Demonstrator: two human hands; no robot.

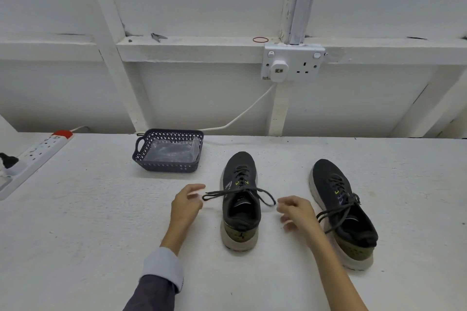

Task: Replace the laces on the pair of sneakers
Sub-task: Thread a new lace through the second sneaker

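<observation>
Early on: centre-frame sneaker (241,209) untied, dark lace (227,192) spread sideways toward half-curled left hand (185,203) and right hand (297,211), grip unclear through blur. Leaves unthreading, relacing it and right-of-frame sneaker (353,225).

On the table (88,222) 2 sneakers stand side by side, toes pointing away: the left sneaker (240,199) near the middle, the right sneaker (343,212) to its right. The left hand (185,203) is just left of the left sneaker, and the right hand (297,212) is between the 2. Behind and to the left sits a basket (166,166) with a plastic bag (174,150) in it. A power strip (38,156) lies at the far left edge. Behind the table, a wall socket (303,63) has an adapter (278,70) in it. A rubber band (260,39) lies on the ledge (202,44) above.
</observation>
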